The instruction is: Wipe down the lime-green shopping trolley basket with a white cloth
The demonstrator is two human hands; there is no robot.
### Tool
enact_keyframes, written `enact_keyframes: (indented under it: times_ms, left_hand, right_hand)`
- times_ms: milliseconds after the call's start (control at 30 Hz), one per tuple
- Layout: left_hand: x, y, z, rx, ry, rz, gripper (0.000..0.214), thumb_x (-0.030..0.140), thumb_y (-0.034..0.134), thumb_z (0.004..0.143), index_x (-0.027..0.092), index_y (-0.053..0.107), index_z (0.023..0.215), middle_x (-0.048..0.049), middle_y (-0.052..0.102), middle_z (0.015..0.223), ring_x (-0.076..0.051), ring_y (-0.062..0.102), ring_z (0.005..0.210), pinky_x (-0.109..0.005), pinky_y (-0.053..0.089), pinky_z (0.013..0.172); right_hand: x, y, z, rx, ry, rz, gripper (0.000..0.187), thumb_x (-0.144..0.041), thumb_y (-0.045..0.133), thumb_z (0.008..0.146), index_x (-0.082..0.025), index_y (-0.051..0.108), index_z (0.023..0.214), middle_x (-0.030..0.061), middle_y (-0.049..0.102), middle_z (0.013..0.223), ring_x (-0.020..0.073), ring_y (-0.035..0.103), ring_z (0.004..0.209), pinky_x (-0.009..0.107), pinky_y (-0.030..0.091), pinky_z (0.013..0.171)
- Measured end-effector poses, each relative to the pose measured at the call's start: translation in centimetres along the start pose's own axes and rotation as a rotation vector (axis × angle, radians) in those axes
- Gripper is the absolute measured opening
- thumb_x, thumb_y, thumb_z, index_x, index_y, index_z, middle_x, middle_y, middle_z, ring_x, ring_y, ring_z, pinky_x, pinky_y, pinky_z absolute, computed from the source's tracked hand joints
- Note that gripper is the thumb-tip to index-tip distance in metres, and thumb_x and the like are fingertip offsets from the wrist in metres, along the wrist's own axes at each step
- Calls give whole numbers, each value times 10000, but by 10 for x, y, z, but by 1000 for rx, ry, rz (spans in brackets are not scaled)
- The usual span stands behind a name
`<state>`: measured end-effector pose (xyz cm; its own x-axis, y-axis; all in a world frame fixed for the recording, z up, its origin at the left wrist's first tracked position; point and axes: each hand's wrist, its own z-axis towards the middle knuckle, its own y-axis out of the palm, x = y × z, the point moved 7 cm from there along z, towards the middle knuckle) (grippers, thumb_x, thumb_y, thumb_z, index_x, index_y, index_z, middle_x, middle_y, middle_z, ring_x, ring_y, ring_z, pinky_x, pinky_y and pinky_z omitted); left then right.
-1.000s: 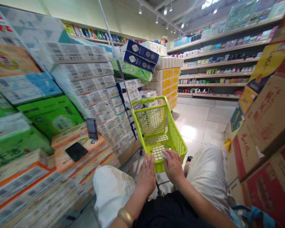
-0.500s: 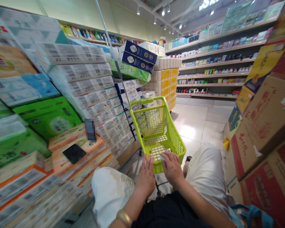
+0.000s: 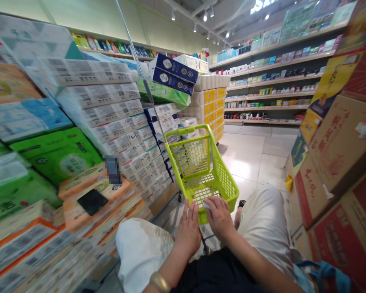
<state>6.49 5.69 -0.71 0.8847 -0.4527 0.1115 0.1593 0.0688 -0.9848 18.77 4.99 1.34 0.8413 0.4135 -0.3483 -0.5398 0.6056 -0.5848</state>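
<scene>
A small lime-green shopping cart [image 3: 223, 179] stands on the floor in front of my knees, its basket holding nothing. My left hand [image 3: 187, 230] lies against the basket's near rim with the fingers stretched out and together. A gold bangle [image 3: 160, 280] is on that wrist. My right hand [image 3: 220, 218] sits on the rim beside it, fingers curled, pinching a small white piece [image 3: 206, 204] at the fingertips. My legs in pale trousers flank the cart.
Stacked tissue and paper packs [image 3: 110, 118] fill the left side, with a black phone [image 3: 92, 201] lying on an orange pack. Cardboard cartons [image 3: 338, 150] are piled on the right. A tiled aisle [image 3: 253, 154] leads to stocked shelves [image 3: 271, 97]. A metal pole [image 3: 140, 73] rises behind the cart.
The view has drifted slightly, so the cart and stacks sit a little further left. Both hands stay on the basket's near rim in nearly the same pose.
</scene>
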Motion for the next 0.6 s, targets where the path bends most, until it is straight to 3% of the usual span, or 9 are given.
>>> enact_keyframes:
  times_ms: [100,167,233,367,433,500,600]
  left_hand:
    - [1,-1,0,-15,6,5,771,55,429,690,61,281,1446,-107,247,1564,-277,-24,1472,-448,225,1183]
    - [2,-2,0,-12,9,6,779,52,431,685,59,272,1448,-111,244,1564,-281,-27,1471,-453,232,1179]
    - [3,-2,0,-4,4,3,781,48,431,684,56,268,1448,-117,246,1562,-282,-24,1472,-456,235,1177]
    - [0,1,2,6,-8,6,771,31,417,684,63,281,1442,-114,260,1556,-279,-30,1472,-464,234,1177]
    - [-1,3,2,6,-6,13,768,27,410,686,71,282,1442,-106,262,1556,-277,-29,1472,-466,240,1174]
    - [-1,3,2,8,0,20,779,28,411,682,75,271,1446,-100,261,1557,-276,-17,1472,-464,248,1173]
    - [1,1,1,8,9,27,794,37,425,674,72,263,1451,-101,255,1560,-286,-2,1471,-459,255,1171]
  right_hand:
    - [37,-14,1,105,126,-114,301,-181,451,893,-195,581,1164,86,583,1100,234,493,1063,399,344,958]
    - [48,-20,0,152,191,-165,302,-197,449,894,-199,580,1166,90,574,1100,244,486,1049,413,347,946]
    - [40,-18,-1,147,193,-152,302,-183,436,895,-200,578,1161,90,569,1098,245,480,1056,421,340,961]
    - [-8,-1,-1,3,8,24,309,-140,414,896,-217,578,1147,74,573,1089,221,480,1072,395,330,995]
    - [-17,2,-1,-38,-47,74,314,-139,418,896,-221,574,1156,68,577,1093,213,483,1066,381,335,992]
    - [-4,-3,-1,-12,-13,47,310,-149,423,900,-213,571,1165,71,581,1101,217,484,1070,386,331,991]
    - [37,-18,1,103,155,-74,303,-182,432,907,-196,576,1173,88,578,1113,237,483,1074,411,330,981]
